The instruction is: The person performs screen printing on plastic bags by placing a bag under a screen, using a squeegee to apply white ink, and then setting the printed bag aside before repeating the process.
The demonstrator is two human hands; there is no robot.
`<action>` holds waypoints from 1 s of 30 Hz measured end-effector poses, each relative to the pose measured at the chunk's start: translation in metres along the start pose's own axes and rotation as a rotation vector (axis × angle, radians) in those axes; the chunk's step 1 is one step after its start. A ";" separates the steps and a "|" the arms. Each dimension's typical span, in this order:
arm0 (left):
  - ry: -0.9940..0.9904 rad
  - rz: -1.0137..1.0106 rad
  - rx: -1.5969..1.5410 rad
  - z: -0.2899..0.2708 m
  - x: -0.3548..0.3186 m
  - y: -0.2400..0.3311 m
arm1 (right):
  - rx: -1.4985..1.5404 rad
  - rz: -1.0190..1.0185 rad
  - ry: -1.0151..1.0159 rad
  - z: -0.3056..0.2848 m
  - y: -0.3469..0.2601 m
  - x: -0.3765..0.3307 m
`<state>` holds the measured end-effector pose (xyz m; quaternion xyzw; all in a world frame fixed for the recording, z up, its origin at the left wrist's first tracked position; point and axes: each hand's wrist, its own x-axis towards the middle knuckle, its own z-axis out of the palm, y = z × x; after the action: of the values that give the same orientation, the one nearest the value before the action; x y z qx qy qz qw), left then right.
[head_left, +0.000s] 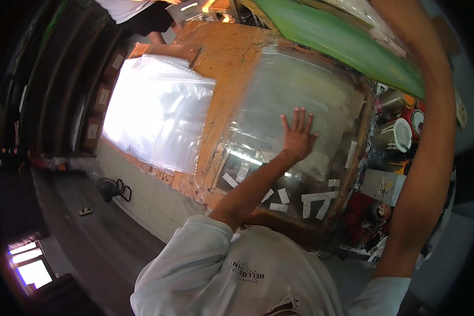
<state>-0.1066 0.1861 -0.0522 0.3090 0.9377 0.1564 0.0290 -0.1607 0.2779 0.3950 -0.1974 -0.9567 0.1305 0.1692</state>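
Note:
My left hand [299,138] lies flat with its fingers spread on a clear plastic sheet or bag [295,84]. That plastic rests on a glass-like panel set in the wooden table [221,68], with short white strips [284,196] stuck near its front edge. To the left is a glossy stack of clear plastic bags [158,110]. My right arm reaches up along the right side, past a tilted frame with a green panel [342,39]. The right hand itself is cut off by the top edge, so its grip is hidden.
Open paint cans [395,135] and a grey box [383,186] crowd the right side. Another person [142,13] stands at the far left end of the table. Cardboard boxes [96,118] line the left, and a black fan [109,189] stands on the floor.

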 end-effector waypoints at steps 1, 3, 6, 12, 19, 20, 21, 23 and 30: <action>-0.009 -0.005 -0.013 0.001 0.001 0.013 | -0.035 -0.095 0.154 0.003 -0.002 -0.004; 0.000 0.004 -0.111 -0.001 -0.001 0.028 | -0.081 -0.212 0.311 0.006 -0.002 -0.012; 0.059 0.002 -0.300 -0.008 -0.007 0.023 | -0.044 -0.210 0.071 -0.003 0.009 -0.005; 0.398 -0.316 -0.140 -0.075 -0.049 -0.189 | 0.097 -0.178 0.027 0.019 0.053 0.035; 0.479 -0.895 0.250 -0.211 -0.162 -0.456 | 0.086 -0.145 0.137 0.031 0.064 0.022; 0.368 -0.932 0.224 -0.213 -0.168 -0.463 | 0.077 -0.123 0.132 0.028 0.063 0.022; 0.305 -0.931 0.214 -0.215 -0.172 -0.467 | 0.061 -0.097 0.123 0.027 0.061 0.022; 0.238 -0.921 0.228 -0.205 -0.162 -0.459 | 0.102 -0.069 0.038 0.024 0.059 0.025; 0.268 -0.886 0.261 -0.146 -0.063 -0.415 | 0.019 -0.022 0.144 0.020 0.056 0.017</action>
<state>-0.3145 -0.2070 -0.0452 -0.1423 0.9863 0.0485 -0.0674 -0.1648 0.3311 0.3636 -0.1944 -0.9429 0.1231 0.2407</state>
